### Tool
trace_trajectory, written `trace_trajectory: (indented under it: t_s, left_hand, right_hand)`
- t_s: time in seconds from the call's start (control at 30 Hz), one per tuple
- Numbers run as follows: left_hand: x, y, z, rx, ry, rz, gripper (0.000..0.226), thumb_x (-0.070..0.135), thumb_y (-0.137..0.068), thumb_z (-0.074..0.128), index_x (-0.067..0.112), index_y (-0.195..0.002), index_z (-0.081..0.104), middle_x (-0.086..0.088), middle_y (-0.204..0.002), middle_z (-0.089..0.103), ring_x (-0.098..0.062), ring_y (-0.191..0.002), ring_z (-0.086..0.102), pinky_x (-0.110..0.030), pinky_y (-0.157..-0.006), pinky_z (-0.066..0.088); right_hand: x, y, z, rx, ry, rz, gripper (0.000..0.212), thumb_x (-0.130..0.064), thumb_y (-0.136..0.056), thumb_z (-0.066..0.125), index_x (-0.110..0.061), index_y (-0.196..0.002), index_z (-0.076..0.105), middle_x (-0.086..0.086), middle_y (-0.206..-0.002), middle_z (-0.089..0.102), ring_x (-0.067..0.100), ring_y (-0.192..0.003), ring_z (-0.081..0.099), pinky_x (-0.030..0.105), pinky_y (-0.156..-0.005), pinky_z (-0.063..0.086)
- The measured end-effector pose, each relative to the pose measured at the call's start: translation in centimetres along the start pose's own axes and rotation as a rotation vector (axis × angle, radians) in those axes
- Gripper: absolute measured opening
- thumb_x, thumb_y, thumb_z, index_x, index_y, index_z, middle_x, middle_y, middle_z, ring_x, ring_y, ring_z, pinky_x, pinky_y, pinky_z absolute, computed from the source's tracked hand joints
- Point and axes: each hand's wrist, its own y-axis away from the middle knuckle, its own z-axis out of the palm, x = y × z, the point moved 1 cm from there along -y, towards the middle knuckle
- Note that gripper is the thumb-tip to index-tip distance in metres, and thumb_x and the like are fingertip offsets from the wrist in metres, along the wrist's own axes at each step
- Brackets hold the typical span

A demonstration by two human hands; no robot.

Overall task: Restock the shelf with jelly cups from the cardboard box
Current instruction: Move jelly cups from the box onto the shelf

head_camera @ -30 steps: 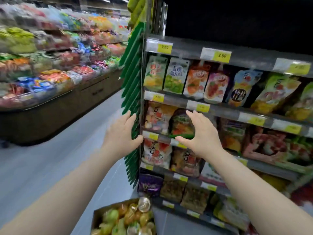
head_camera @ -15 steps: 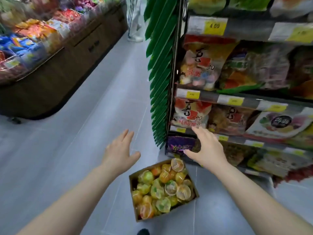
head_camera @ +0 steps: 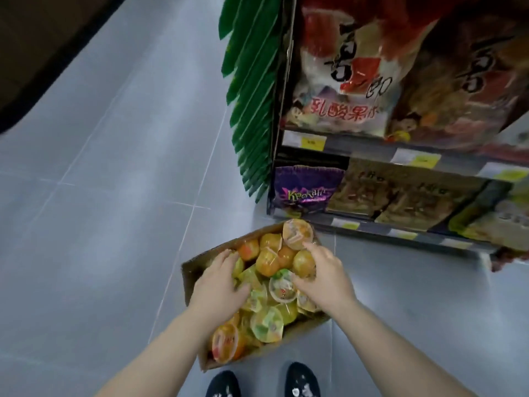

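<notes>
Fingers (head_camera: pixel 227 256) of both hands are pressing down among the jelly cups (head_camera: pixel 269 265) in the cardboard box (head_camera: pixel 191 272).

Head view: the left hand (head_camera: pixel 217 285) is lying over the cups with its fingers loosely spread and nearly straight, gripping nothing that shows. The right hand (head_camera: pixel 326 282) is bending its fingers over an orange cup (head_camera: pixel 303 262), thumb beside a clear-lidded cup (head_camera: pixel 283 285); whether it is clasping either, I cannot tell. The box is sitting on the grey floor (head_camera: pixel 114 196) directly under the fingers. The shelf (head_camera: pixel 357 144) is standing beyond the fingertips and to their right, apart from them, its lowest tier carrying a purple bag (head_camera: pixel 306 190) and brown packets (head_camera: pixel 400 196). Beyond the left fingertips, green strips (head_camera: pixel 254 96) are hanging. Two dark shoes (head_camera: pixel 302 379) are showing nearer than the wrists.
</notes>
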Motion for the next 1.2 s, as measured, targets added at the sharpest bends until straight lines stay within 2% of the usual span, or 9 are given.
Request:
trace_trajectory:
  t_s: [0.1,0.27,0.47,0.57,0.7,0.8,0.97,1.13,1.2]
  left_hand:
    - [-1.2,-3.9,7.1,-0.008,0.012,0.039,0.074,0.039,-0.087,0.058,0.021,-0.151,0.023,0.002,-0.157,0.020,-0.016,-0.143,0.024,-0.031,-0.112,0.027]
    - [-3.5,-10.9,15.3,0.051,0.100,0.051,0.077,0.037,-0.083,0.063,0.018,-0.148,0.027,-0.002,-0.148,0.035,-0.019,-0.135,0.036,-0.033,-0.107,0.037]
    - [-2.8,-16.5,19.6,0.234,0.102,0.014,0.081,0.052,-0.081,0.066,0.030,-0.146,0.024,-0.008,-0.144,0.036,-0.032,-0.131,0.038,-0.041,-0.103,0.039]
    - [-2.6,-17.4,19.9,0.250,0.037,0.001,0.069,0.050,-0.081,0.069,0.033,-0.138,0.036,-0.013,-0.135,0.042,-0.036,-0.123,0.041,-0.041,-0.099,0.041]
    - [-4.3,-16.3,18.9,0.280,0.267,0.043,0.058,0.049,-0.070,0.079,0.030,-0.114,0.047,-0.008,-0.121,0.048,-0.031,-0.103,0.054,-0.043,-0.089,0.050]
    - [-5.0,-15.8,17.4,0.336,0.505,0.047,0.057,0.047,-0.064,0.084,0.027,-0.103,0.048,-0.001,-0.110,0.052,-0.021,-0.102,0.053,-0.039,-0.086,0.052]
    - [-5.0,-15.5,14.6,0.323,0.827,-0.064,0.059,0.042,-0.067,0.083,0.025,-0.109,0.045,-0.001,-0.113,0.053,-0.022,-0.104,0.056,-0.038,-0.083,0.056]
    - [-5.9,-14.2,14.4,0.191,1.061,-0.175,0.065,0.036,-0.073,0.080,0.022,-0.123,0.042,0.000,-0.107,0.053,-0.016,-0.091,0.062,-0.032,-0.071,0.058]
    - [-6.2,-14.2,14.4,0.192,1.096,-0.178,0.065,0.034,-0.073,0.080,0.020,-0.125,0.042,-0.002,-0.108,0.052,-0.013,-0.090,0.060,-0.035,-0.074,0.059]
  right_hand:
    - [3.9,-2.9,4.9,0.019,-0.027,0.025,0.076,-0.046,-0.080,0.069,-0.038,-0.144,0.031,-0.006,-0.143,0.041,0.020,-0.128,0.041,0.036,-0.105,0.040]
    - [10.0,-7.4,10.3,0.100,0.025,0.001,0.067,-0.043,-0.083,0.067,-0.032,-0.142,0.036,-0.006,-0.140,0.040,0.017,-0.128,0.039,0.031,-0.104,0.037]
    - [14.4,-9.4,12.7,0.213,-0.003,-0.047,0.057,-0.039,-0.086,0.063,-0.030,-0.137,0.041,-0.006,-0.129,0.042,0.013,-0.123,0.037,0.025,-0.099,0.034]
    - [15.3,-9.1,12.8,0.221,0.051,-0.069,0.057,-0.037,-0.088,0.061,-0.025,-0.139,0.041,-0.004,-0.133,0.042,0.014,-0.126,0.036,0.024,-0.101,0.031]
    - [14.6,-9.0,12.5,0.217,0.110,-0.077,0.056,-0.039,-0.089,0.060,-0.024,-0.139,0.040,-0.003,-0.135,0.041,0.016,-0.126,0.036,0.026,-0.102,0.032]
    - [13.2,-10.6,12.6,0.192,0.188,-0.098,0.063,-0.044,-0.085,0.063,-0.024,-0.139,0.036,0.000,-0.139,0.040,0.020,-0.128,0.036,0.033,-0.105,0.034]
    - [12.9,-12.4,13.0,0.029,0.345,0.058,0.091,-0.057,-0.070,0.074,-0.017,-0.138,0.029,0.005,-0.140,0.041,0.024,-0.131,0.038,0.039,-0.104,0.038]
    - [13.1,-12.2,13.3,0.101,0.313,0.095,0.081,-0.053,-0.071,0.076,-0.016,-0.131,0.035,0.005,-0.135,0.045,0.024,-0.125,0.043,0.036,-0.099,0.041]
    - [12.8,-12.3,13.2,0.113,0.334,0.086,0.082,-0.052,-0.070,0.077,-0.016,-0.131,0.036,0.005,-0.133,0.044,0.025,-0.124,0.043,0.035,-0.099,0.041]
